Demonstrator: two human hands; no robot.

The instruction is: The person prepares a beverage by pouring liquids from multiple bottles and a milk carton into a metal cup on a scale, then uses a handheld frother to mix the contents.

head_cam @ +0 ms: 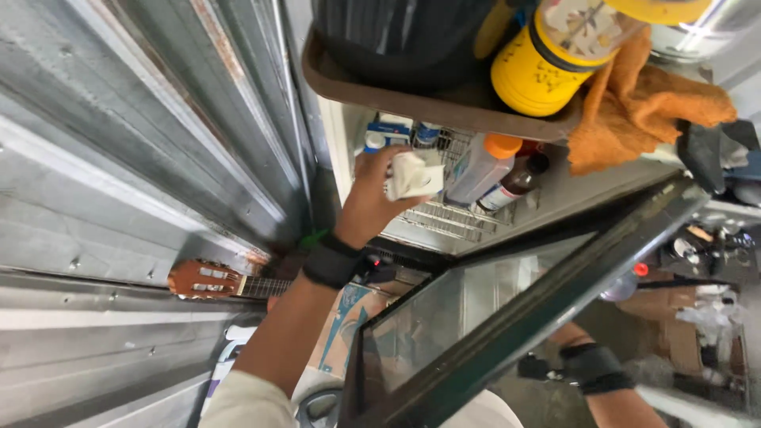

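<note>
Left hand [372, 190]: closed round small white carton [414, 176] over white wire fridge shelf [444, 215]. Right hand, behind glass door [507, 309]: grip indiscernible. Risk: carton toppling orange-capped bottle [482, 168].

You look at a white wire fridge shelf [444, 218], an orange-capped bottle [483, 166] lying on it, a dark brown bottle [517, 182] beside that, small blue-and-white containers [396, 133] at its back.
</note>
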